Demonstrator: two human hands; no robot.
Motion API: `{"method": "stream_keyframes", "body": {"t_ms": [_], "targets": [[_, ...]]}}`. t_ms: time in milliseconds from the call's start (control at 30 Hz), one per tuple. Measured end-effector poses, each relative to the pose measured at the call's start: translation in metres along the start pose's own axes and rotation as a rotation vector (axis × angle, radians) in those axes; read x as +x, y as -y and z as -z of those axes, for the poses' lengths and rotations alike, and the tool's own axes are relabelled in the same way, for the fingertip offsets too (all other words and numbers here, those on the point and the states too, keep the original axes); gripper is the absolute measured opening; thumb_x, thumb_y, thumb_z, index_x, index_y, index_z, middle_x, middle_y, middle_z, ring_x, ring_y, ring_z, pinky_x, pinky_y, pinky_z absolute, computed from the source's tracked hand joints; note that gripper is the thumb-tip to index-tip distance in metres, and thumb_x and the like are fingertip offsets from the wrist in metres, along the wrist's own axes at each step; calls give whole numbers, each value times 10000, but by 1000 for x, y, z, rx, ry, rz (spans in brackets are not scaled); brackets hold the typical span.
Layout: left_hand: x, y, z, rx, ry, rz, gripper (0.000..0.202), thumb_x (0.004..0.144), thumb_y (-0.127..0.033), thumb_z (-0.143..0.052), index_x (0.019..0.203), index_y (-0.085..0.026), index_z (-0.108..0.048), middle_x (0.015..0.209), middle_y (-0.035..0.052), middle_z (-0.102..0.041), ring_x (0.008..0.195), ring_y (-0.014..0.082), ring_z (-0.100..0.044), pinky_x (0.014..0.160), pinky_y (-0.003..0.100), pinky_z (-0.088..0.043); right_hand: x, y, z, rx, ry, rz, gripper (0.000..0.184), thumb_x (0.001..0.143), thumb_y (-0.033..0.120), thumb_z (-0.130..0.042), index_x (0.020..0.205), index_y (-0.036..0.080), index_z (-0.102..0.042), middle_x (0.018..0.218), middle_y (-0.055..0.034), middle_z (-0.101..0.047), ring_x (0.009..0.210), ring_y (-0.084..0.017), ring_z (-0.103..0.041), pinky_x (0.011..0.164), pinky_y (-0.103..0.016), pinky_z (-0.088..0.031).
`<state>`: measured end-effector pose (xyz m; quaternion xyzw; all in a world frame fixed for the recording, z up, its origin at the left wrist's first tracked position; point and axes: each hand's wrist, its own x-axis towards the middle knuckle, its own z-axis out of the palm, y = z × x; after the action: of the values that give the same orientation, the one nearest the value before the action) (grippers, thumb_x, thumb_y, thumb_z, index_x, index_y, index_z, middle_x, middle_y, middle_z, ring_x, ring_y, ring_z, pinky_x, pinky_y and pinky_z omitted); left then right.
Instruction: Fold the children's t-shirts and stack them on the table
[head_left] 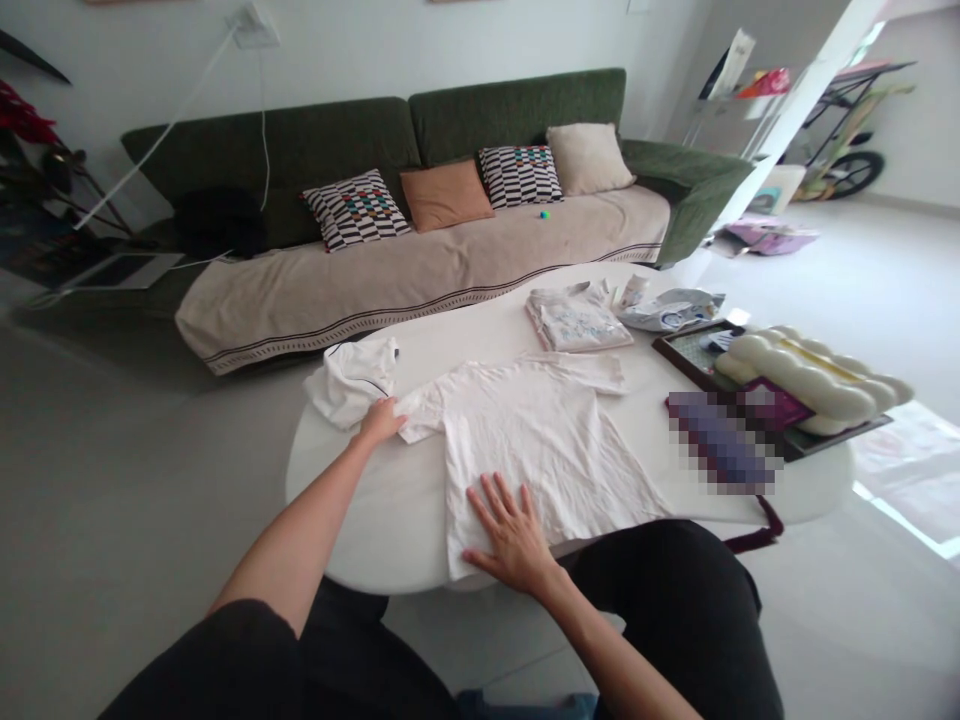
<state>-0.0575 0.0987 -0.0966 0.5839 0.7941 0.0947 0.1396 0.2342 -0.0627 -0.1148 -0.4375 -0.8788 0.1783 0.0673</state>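
A white T-shirt [525, 430] lies spread on the white table [360, 520], its sleeves out to either side and its hem towards me. At the end of its left-hand sleeve, my left hand [381, 421] is closed on the sleeve's edge. My right hand [508, 535] rests flat on the lower part of the shirt, fingers spread. Just beyond my left hand is a crumpled white garment [352, 378] with a dark trim line. Farther back on the table sits a folded pale garment [577, 318] with a print.
On the table's right side stand a dark tray [682, 360], a cream puffy tissue box [810, 380] and a blurred-out purple item [720, 445]. A plastic bag [675, 308] lies behind them. Beyond the table is a green sofa [517, 110] with cushions.
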Motion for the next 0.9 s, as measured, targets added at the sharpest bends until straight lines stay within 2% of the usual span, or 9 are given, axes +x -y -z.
{"method": "stream_keyframes", "body": {"t_ms": [167,333,433,500,600,667,767,833,900], "targets": [[-9,-7,-8,-102,-37,142,238,720,-278,-565,890,-117,-605,778,80,-657,768,212,-623,632,251,-455,-4,3,1,-42,2,3,883,718,684,-394,1409,203,-125,1462,-129,-76,1329,-326,-7,997,-597,-38],[-18,-20,-13,-191,-152,218,279,796,-226,-453,1043,-141,-549,868,84,-660,835,201,-623,654,251,-463,-20,31,-17,-33,-46,76,944,688,605,-525,1412,190,-84,1463,-148,-59,1327,-334,-7,990,-604,-73],[-20,-23,-7,-217,-207,250,306,801,-205,-442,1090,-149,-524,994,122,-638,960,236,-589,747,290,-454,-28,40,-29,-56,-104,64,776,748,381,-564,1392,185,-178,1439,-140,-200,1321,-317,-77,992,-584,-115],[-19,-25,0,-235,-231,257,318,805,-202,-437,1109,-151,-516,1066,140,-612,1031,260,-552,810,320,-431,-30,40,-30,-55,-152,79,609,765,277,-548,1323,195,-321,1384,-130,-319,1294,-299,-178,987,-550,-171],[-10,-34,13,-275,-234,248,296,807,-215,-437,1073,-138,-541,1083,146,-603,1051,274,-537,827,326,-421,-31,40,-20,11,-227,83,261,779,207,-505,1039,217,-535,1151,-85,-520,1104,-241,-421,917,-449,-310],[0,-51,22,-312,-226,230,293,815,-240,-427,1057,-124,-545,1047,135,-618,996,257,-570,779,303,-441,-31,41,-12,168,-315,-15,150,788,158,-446,885,205,-551,947,-49,-560,904,-179,-501,812,-343,-381],[18,-96,26,-378,-195,159,338,844,-302,-386,1117,-135,-495,974,83,-644,829,192,-626,665,258,-463,-34,37,-2,613,-445,-251,147,805,172,-370,777,178,-514,718,-5,-514,666,-121,-487,620,-228,-396],[27,-136,16,-415,-165,91,347,848,-333,-390,1136,-160,-476,940,45,-655,754,153,-632,624,231,-458,-38,28,-2,877,-466,-380,158,804,240,-372,715,177,-486,632,19,-479,592,-109,-462,549,-206,-381],[32,-175,-2,-435,-141,32,328,832,-336,-434,1110,-173,-497,942,39,-657,774,139,-628,643,216,-450,-45,14,-8,1014,-459,-511,170,775,317,-414,738,176,-503,659,13,-516,633,-124,-497,556,-210,-405]]}}
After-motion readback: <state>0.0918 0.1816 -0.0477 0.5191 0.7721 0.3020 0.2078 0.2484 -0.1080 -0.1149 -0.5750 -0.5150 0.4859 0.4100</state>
